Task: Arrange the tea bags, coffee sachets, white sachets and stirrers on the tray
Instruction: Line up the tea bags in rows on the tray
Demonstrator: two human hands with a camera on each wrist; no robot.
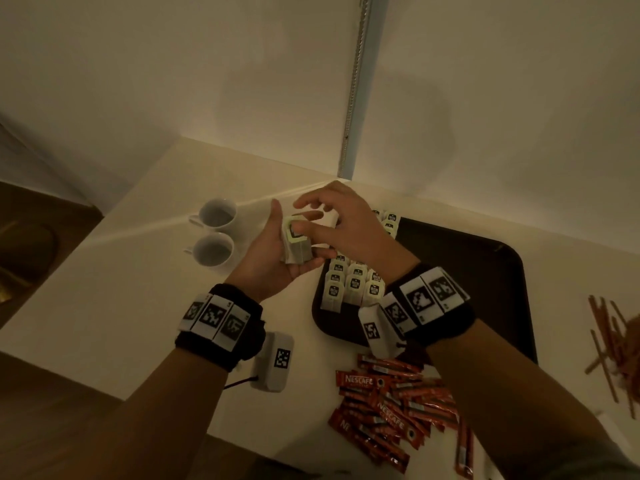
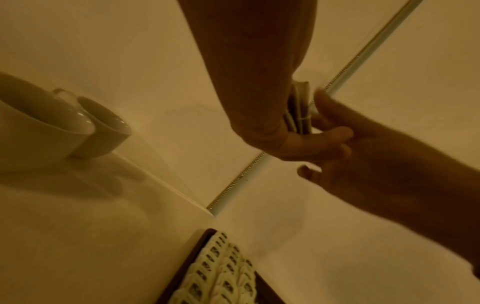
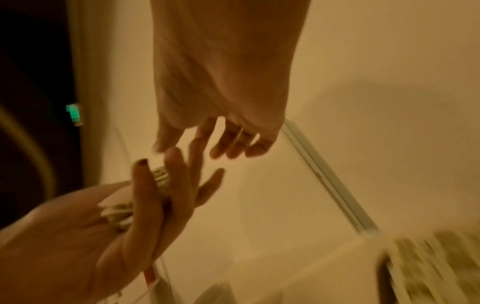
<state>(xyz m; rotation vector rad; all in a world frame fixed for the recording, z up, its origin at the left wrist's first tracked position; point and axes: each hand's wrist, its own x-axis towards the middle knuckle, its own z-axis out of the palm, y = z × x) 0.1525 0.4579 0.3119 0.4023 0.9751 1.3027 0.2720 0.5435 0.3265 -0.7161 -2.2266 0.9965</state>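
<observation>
1. Dim corner of a cream counter (image 1: 131, 278) against pale walls: a dark rectangular tray (image 1: 485, 271) sits at right, rows of white paper tea bags with dark labels (image 1: 353, 285) already laid along its left edge.
2. Left hand (image 1: 273, 258), palm up w/ fingers curled, holds a thick stack of the same tea bags (image 1: 296, 245) above the counter, just left of the tray.
3. Right hand (image 1: 343, 230) hovers over the stack, fingers spread wide, holding nothing.
4. Risk: peeling one bag off could drag several, or the stack could fan out & spill onto the laid rows.
5. Right wrist hangs over those rows; a low sweep may knock them askew.
6. Red Nescafé coffee sachets (image 1: 391, 400) & thin brown stirrers (image 1: 613, 348) lie loose on the counter, not yet placed.
</observation>
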